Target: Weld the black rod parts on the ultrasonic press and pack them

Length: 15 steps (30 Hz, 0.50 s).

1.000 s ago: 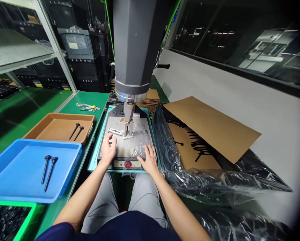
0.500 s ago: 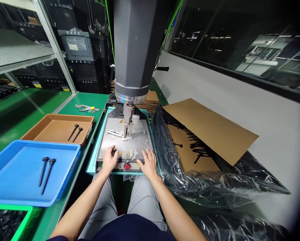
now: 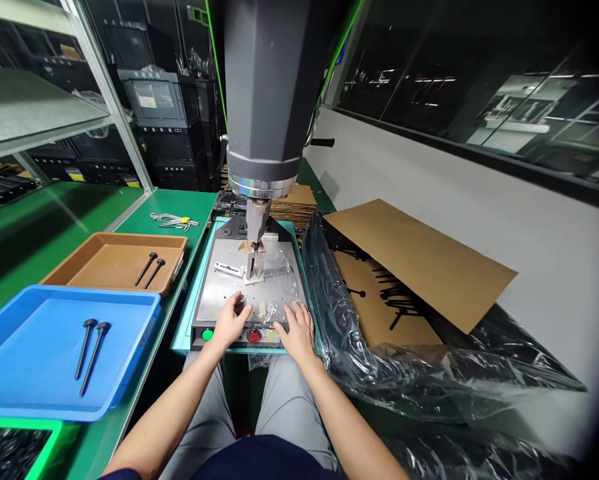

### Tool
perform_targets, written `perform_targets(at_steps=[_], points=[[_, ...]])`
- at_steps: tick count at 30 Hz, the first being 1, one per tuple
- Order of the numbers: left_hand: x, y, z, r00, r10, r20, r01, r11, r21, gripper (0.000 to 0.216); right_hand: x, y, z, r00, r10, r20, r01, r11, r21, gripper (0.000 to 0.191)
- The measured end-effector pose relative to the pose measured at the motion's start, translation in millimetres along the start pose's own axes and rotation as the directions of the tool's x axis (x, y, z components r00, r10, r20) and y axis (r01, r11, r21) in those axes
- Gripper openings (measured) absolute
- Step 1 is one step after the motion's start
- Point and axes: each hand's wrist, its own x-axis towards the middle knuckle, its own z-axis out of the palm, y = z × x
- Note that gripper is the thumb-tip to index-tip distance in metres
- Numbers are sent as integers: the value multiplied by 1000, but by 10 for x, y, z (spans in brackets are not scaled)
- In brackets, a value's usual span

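Note:
My left hand hovers over or rests on the front of a machine's metal base plate, its fingers loosely curved and apart, holding nothing I can see. Just left of its wrist is a green button. My right hand lies flat at the plate's front right corner with fingers spread. Between the hands sits a red button. Beyond them a small upright fixture stands on the plate, a dark part at its top. The grey press head hangs above, its metal tip just clear of the fixture.
On the left are a blue tray and a brown tray, each with two black bolt-like rods. Hex keys and a wrench lie behind. At right, a plastic-lined box holds black rods under a cardboard sheet.
The press head has risen off the fixture, baring the dark part at its top. My left hand has shifted right, uncovering the green button. My right hand has stayed in place.

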Motion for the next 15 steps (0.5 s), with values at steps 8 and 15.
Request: perform_targets(at_steps=[8,15], points=[[137,90,144,989,63,133,-72,995,66,59,-4,-253,-337,973,23,231,-22,1000,-7,50],[55,93,-97,964,79,252,-141,962,236,38,1074,-476,-839,994,-108,-12,107,950,294,33]])
